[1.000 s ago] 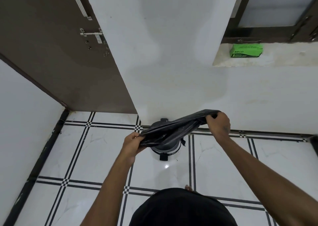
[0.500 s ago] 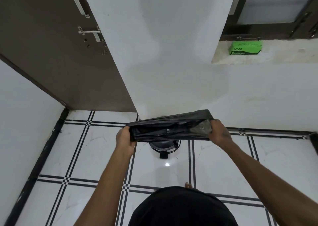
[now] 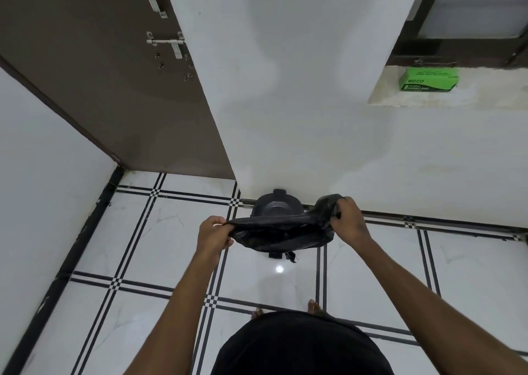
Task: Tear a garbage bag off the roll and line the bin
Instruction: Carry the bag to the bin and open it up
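The bin stands on the floor against the foot of the far wall, just right of the door. The garbage bag is stretched over the bin's near side, between the left hand at its left end and the right hand at its right end. A box sits on the window ledge, up to the right. The person's toes are on the floor before the bin.
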Motion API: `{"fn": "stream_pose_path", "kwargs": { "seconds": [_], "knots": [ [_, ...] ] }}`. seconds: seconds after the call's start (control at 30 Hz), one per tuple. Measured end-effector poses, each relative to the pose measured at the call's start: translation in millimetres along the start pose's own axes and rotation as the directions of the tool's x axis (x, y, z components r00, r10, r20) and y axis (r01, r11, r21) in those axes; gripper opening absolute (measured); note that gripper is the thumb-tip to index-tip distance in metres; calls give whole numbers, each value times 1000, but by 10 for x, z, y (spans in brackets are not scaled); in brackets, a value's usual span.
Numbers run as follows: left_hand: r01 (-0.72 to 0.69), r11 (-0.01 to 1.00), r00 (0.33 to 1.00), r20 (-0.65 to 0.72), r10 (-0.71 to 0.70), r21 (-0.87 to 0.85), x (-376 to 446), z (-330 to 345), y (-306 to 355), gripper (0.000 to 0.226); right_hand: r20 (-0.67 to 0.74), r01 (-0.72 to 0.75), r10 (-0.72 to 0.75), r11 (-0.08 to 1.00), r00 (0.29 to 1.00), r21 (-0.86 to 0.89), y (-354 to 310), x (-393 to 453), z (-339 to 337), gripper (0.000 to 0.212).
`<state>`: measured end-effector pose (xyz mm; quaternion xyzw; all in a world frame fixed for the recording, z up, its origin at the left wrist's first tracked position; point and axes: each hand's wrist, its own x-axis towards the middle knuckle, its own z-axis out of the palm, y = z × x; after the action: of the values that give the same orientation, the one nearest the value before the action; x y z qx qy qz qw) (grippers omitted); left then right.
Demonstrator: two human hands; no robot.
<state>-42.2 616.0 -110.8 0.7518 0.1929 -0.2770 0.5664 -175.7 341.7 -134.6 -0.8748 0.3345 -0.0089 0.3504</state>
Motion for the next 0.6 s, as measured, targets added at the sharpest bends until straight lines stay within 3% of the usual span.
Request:
{"fn": "stream_pose_path", "kwargs": {
  "seconds": [0.17, 0.37, 0.6],
  "knots": [
    [157, 932, 986, 3, -165, -327, 116, -241, -17, 3, -93, -40, 39, 999, 995, -15, -124, -7, 238, 12],
    [241, 827, 965, 219, -147, -508, 262, -675, -106, 11, -133, -85, 103, 987, 986, 135, -383, -157, 419, 25],
    [253, 833, 966, 181, -186, -492, 378, -1019, -274, 10, -250, -94, 138, 979, 958, 180, -511, -389, 641, 25]
  ]
}}
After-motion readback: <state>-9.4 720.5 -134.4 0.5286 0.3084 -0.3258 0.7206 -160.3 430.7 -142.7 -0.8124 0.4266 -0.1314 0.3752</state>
